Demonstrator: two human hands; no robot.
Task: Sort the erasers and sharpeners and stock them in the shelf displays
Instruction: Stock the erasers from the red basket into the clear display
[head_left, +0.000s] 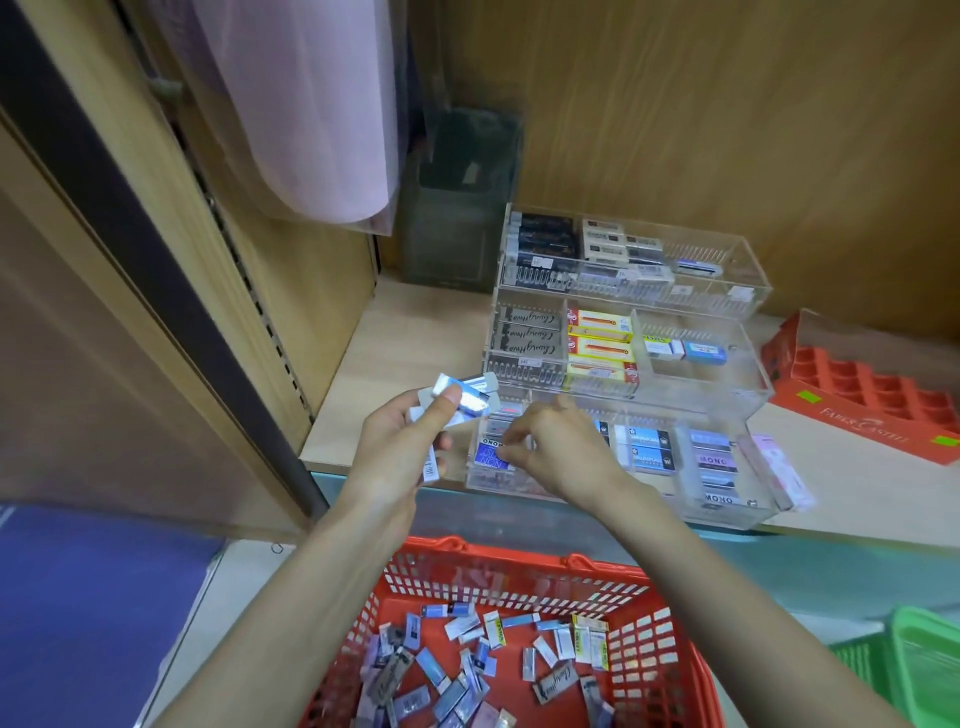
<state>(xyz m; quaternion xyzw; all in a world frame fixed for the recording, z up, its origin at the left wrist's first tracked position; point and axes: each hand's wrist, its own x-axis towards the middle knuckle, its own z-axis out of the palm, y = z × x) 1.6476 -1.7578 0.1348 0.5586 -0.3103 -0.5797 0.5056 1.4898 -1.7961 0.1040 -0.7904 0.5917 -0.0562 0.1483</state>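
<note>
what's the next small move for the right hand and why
Probably seat the blue Mono eraser fully into the front-left compartment of the acrylic display and let go: the right hand pinches it there, and the left hand holds more erasers waiting.

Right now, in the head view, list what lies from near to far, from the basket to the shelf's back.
Red basket of loose erasers → front clear tray with Mono erasers → middle tray with yellow boxes → back tray with black boxes → wooden back wall.
</note>
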